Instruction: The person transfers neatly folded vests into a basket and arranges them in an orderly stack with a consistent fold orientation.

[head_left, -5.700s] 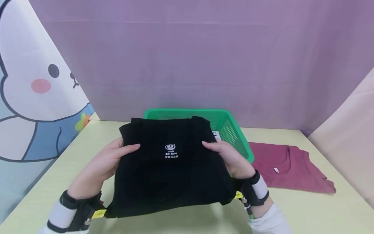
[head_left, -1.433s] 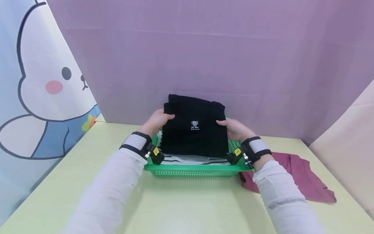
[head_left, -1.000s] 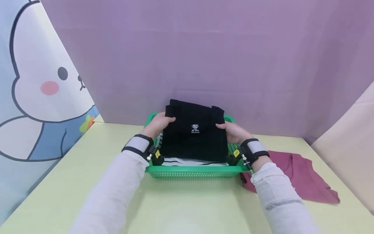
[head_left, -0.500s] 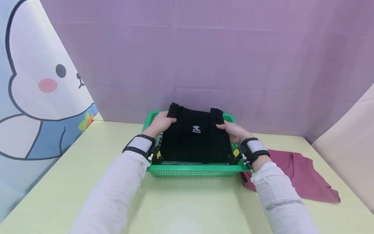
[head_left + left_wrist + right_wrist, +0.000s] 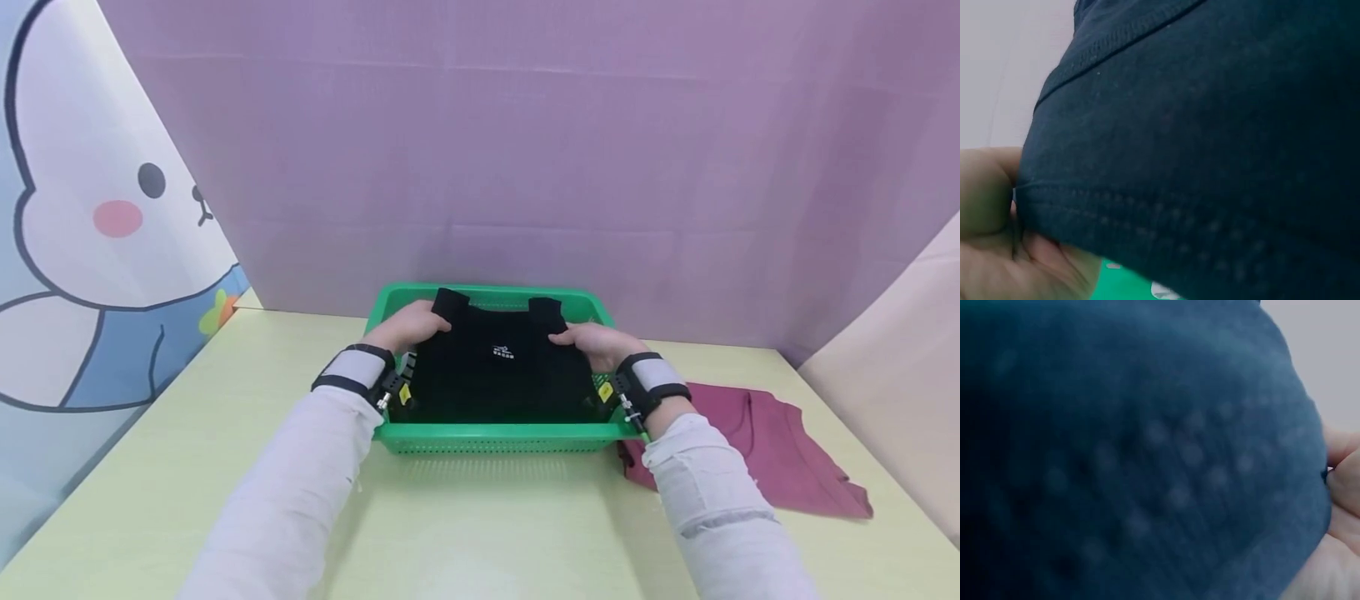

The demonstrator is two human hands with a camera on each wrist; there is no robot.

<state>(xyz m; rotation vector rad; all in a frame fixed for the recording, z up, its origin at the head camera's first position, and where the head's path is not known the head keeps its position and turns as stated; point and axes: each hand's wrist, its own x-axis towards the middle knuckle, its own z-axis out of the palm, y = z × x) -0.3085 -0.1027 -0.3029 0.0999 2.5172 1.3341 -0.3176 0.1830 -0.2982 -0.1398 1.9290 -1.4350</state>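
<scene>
The upper left corner of the black garment point(image 5: 502, 392) is pinched by the left hand point(image 5: 412, 324). The garment sits mostly within the green basket point(image 5: 502, 431). Its right corner is pinched by the right hand point(image 5: 600, 344). Both corners are best lowered evenly, so that folds are preserved.

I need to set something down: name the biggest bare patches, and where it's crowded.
Bare table: left of the green basket, between cartoon backdrop and left sleeve; in front of the basket, between that sleeve and the right sleeve. Crowded: the basket, where the left hand and right hand hold a black garment; right of it lies a maroon garment.
</scene>
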